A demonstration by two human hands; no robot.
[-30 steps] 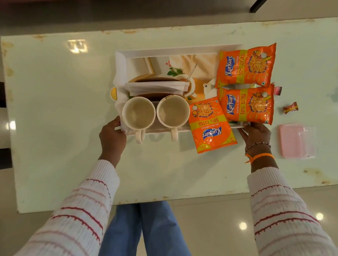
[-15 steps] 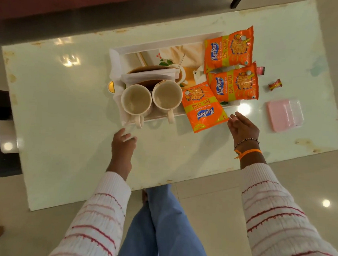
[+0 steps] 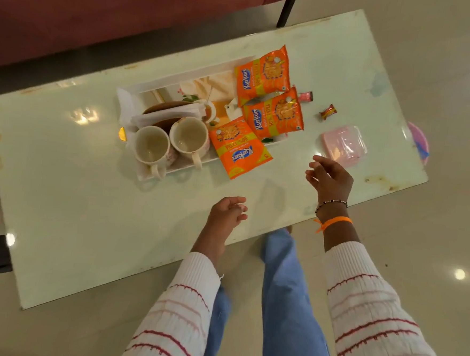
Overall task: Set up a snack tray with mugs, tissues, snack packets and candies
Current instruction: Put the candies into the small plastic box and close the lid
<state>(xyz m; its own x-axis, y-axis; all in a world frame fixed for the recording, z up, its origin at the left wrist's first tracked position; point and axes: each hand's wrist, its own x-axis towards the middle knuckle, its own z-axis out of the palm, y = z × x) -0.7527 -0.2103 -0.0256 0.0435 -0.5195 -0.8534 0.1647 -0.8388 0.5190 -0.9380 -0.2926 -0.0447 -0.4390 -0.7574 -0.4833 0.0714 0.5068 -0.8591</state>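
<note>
On the pale table [image 3: 60,193] stands a white tray [image 3: 180,75], and both hands hover above the tabletop, apart from it and holding nothing. The left hand [image 3: 225,213] hangs over the near edge of the table, its fingers [image 3: 238,207] loosely curled and relaxed. The right hand [image 3: 330,177] is further right, between the tray and a pink box [image 3: 343,145], with its fingers loosely spread. Two mugs [image 3: 151,147] stand side by side at the tray's near left end, handles pointing toward the person, the second mug [image 3: 189,137] touching the first. Behind them folded tissues [image 3: 168,114] lie across a brown dish, and more white tissue drapes over the tray's left wall. Three orange packets fill the tray's right part: one [image 3: 263,74] at the far corner, one [image 3: 274,114] just below it, and a third [image 3: 240,149] sticking out over the near rim onto the table. Two candies lie on the table outside the tray: a pink one [image 3: 305,96] just beside the upper packets and a red one [image 3: 328,111] further right. Between the right hand and the candies nothing stands but the pink box to one side. A dark red sofa [image 3: 101,10] runs along the far side of the table, and blue trouser legs [image 3: 283,306] show below it.
</note>
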